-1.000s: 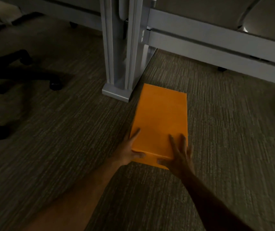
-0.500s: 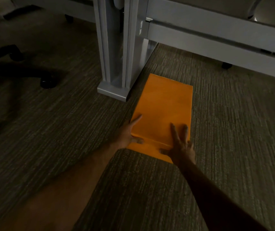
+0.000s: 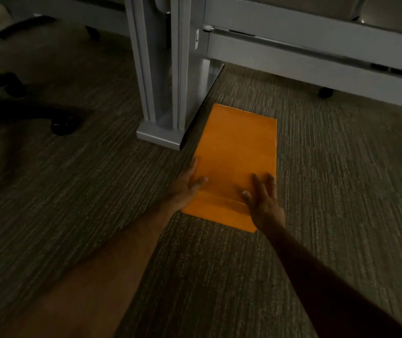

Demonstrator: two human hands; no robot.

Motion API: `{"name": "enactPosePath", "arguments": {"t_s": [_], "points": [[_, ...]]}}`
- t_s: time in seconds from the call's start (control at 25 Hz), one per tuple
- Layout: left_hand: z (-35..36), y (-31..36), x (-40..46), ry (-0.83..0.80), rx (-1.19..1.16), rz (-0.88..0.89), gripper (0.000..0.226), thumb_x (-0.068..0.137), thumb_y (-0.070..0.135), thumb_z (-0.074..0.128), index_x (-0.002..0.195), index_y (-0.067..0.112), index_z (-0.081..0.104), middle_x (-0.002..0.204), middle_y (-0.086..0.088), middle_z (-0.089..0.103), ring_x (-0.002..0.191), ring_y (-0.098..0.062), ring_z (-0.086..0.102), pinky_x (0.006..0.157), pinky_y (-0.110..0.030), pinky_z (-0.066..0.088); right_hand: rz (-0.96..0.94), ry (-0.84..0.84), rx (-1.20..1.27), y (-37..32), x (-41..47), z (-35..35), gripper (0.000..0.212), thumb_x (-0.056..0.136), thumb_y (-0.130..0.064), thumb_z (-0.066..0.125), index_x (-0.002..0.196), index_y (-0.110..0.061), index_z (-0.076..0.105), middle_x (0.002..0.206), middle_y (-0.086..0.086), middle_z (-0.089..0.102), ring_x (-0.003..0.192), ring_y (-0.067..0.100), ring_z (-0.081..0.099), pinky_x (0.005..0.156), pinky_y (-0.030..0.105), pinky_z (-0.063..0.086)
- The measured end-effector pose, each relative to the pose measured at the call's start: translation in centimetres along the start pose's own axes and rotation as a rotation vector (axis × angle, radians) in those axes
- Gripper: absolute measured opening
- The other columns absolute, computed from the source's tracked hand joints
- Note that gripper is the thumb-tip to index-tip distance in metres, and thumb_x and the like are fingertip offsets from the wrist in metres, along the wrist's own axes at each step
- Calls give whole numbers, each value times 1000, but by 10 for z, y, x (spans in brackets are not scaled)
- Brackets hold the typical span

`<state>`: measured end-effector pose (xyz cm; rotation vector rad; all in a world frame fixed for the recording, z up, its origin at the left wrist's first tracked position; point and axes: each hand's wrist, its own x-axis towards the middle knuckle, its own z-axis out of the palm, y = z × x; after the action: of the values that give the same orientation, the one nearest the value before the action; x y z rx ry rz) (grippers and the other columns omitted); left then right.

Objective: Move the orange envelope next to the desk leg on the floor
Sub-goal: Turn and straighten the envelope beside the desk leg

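Observation:
The orange envelope [image 3: 236, 152] lies flat on the carpet, its long left edge running close beside the foot of the grey desk leg [image 3: 163, 98]. My left hand [image 3: 187, 189] clasps the envelope's near left edge, thumb on top and fingers along the side. My right hand [image 3: 263, 201] rests flat on the near right part, fingers spread on the paper. The folded flap end points toward me, partly covered by both hands.
A black office chair base with castors [image 3: 58, 125] stands on the carpet to the left. A grey desk crossbeam [image 3: 317, 52] runs to the right behind the leg, with small castors [image 3: 325, 92] under it. Open carpet [image 3: 341, 179] lies right of the envelope.
The envelope has slid forward along the carpet with both hands on it; its far end now reaches past the front of the desk leg's foot.

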<state>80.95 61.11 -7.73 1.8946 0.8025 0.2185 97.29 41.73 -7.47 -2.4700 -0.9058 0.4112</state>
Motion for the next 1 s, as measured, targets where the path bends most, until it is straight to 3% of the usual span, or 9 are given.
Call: {"name": "enactPosePath", "arguments": {"t_s": [0.12, 0.24, 0.36, 0.56, 0.68, 0.84, 1.0], "points": [[11, -6, 1, 158, -165, -86, 91, 87, 61, 61, 155, 49, 3, 167, -1, 22, 149, -29, 29, 117, -56, 31, 165, 204, 279, -1, -7, 11, 90, 70, -85, 59, 147, -52, 25, 160, 5, 24, 135, 39, 46, 100, 64, 45], [19, -8, 0, 225, -329, -139, 87, 82, 60, 68, 155, 44, 23, 161, 0, 38, 143, -26, 41, 115, -51, 37, 241, 191, 398, -3, -10, 9, 102, 64, -84, 66, 151, -50, 23, 154, 7, 42, 135, 35, 46, 105, 55, 40], [24, -10, 2, 262, -394, -187, 95, 65, 75, 68, 149, 51, 31, 157, 3, 43, 139, -26, 45, 112, -54, 40, 259, 96, 499, 1, -11, 2, 105, 63, -82, 68, 150, -57, 15, 157, 7, 37, 137, 36, 44, 108, 58, 42], [23, -3, 1, 269, -370, -157, 77, 89, 45, 68, 155, 37, 30, 158, -1, 41, 141, -28, 43, 113, -53, 39, 221, -56, 461, 4, -16, -13, 104, 67, -80, 66, 147, -63, 1, 160, 8, 30, 127, 37, 52, 90, 59, 56], [19, -3, 0, 240, -355, -172, 73, 92, 45, 65, 155, 38, 29, 157, -1, 42, 139, -29, 44, 113, -53, 39, 215, -105, 426, 8, -14, -18, 110, 58, -87, 64, 145, -65, 0, 161, 8, 32, 124, 36, 55, 91, 58, 56], [16, -8, 2, 208, -343, -169, 79, 87, 53, 68, 155, 41, 28, 157, -2, 44, 139, -30, 45, 113, -54, 39, 189, -142, 437, 12, -16, -16, 109, 66, -80, 66, 146, -62, -5, 161, 9, 29, 110, 35, 62, 76, 52, 61], [16, -2, 0, 253, -284, -181, 73, 93, 44, 64, 156, 35, 28, 156, -4, 44, 139, -31, 45, 112, -50, 39, 160, -117, 522, 13, -11, -5, 115, 67, -77, 68, 148, -57, -12, 167, 7, 12, 144, 40, 34, 106, 64, 42]]}}
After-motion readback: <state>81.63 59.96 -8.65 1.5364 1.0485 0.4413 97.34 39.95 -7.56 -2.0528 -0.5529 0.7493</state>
